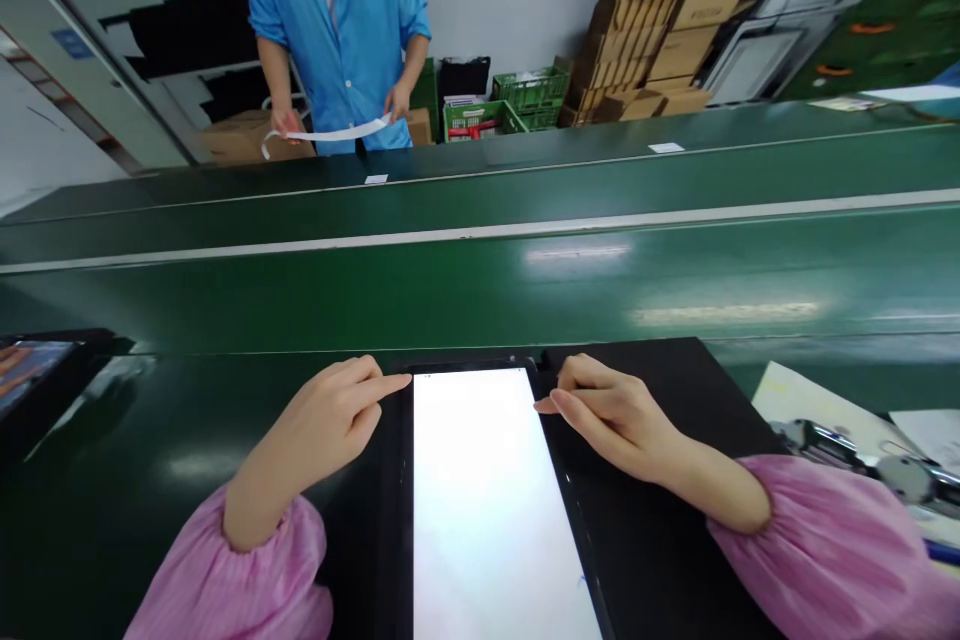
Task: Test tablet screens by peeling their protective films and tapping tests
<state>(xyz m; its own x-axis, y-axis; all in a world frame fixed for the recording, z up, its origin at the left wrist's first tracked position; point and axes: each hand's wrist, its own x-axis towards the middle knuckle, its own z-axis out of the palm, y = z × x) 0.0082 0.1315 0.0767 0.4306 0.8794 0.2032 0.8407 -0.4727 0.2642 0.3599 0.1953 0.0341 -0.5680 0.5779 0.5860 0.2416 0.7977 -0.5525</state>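
A large tablet-like screen (pixel 487 500) with a bright white display and black frame lies in front of me, its lower end cut off by the picture. My left hand (pixel 330 420) is at its upper left, index finger stretched to the frame's edge and the other fingers curled. Across from it, my right hand (pixel 619 410) points its index finger at the upper right edge, thumb alongside and the rest bent. Neither hand holds anything that I can see. Whether the fingertips press the frame or just hover there, I cannot tell.
A black flat panel (pixel 675 540) lies under my right forearm. Papers (pixel 817 400) and metal clamp-like parts (pixel 825 442) are at the right. Another screen (pixel 37 375) sits at the left edge. Beyond the green bench (pixel 300 300), a person in blue (pixel 345 30) holds a white strip (pixel 345 134).
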